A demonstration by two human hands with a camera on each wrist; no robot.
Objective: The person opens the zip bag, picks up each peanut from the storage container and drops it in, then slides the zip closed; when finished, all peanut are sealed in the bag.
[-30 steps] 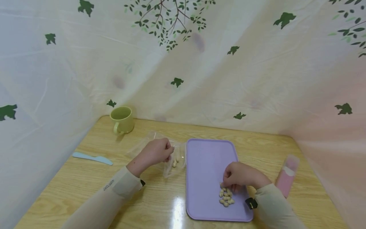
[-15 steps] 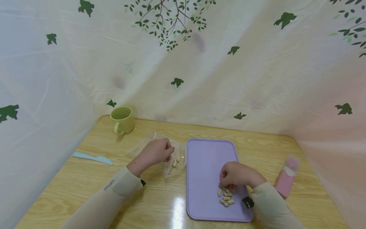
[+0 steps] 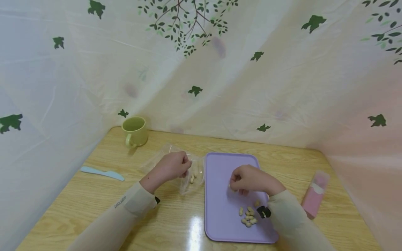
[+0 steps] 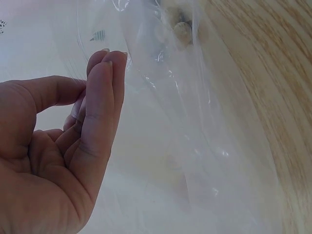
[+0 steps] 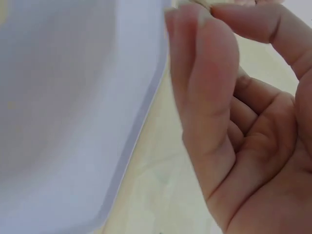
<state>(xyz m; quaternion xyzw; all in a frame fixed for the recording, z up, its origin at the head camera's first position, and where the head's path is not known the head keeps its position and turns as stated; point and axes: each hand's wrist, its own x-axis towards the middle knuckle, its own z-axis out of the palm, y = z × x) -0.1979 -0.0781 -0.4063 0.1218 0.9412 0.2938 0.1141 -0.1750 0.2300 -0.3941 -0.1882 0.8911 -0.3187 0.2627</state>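
My left hand (image 3: 171, 165) pinches the edge of a clear plastic bag (image 3: 198, 164) between thumb and fingers. Inside the bag, near its right end, lie a few peanuts (image 3: 192, 179); one shows blurred through the film in the left wrist view. Over the middle of a purple tray (image 3: 220, 223), my right hand (image 3: 252, 181) pinches a peanut (image 5: 204, 5), only partly visible at the fingertips. Several loose peanuts (image 3: 248, 218) lie in a cluster on the tray below that hand, and another sits apart beside the wrist.
A green mug (image 3: 135, 131) stands at the back left of the wooden table (image 3: 176, 223). In front of it lies a light-blue plastic knife (image 3: 103, 173). Right of the tray is a pink container with a clear top (image 3: 315, 195). A leaf-printed cloth (image 3: 226, 104) hangs behind.
My right hand has moved up and left from the cluster with a peanut in its fingertips, uncovering more of the peanuts on the tray. The left hand stays on the bag.
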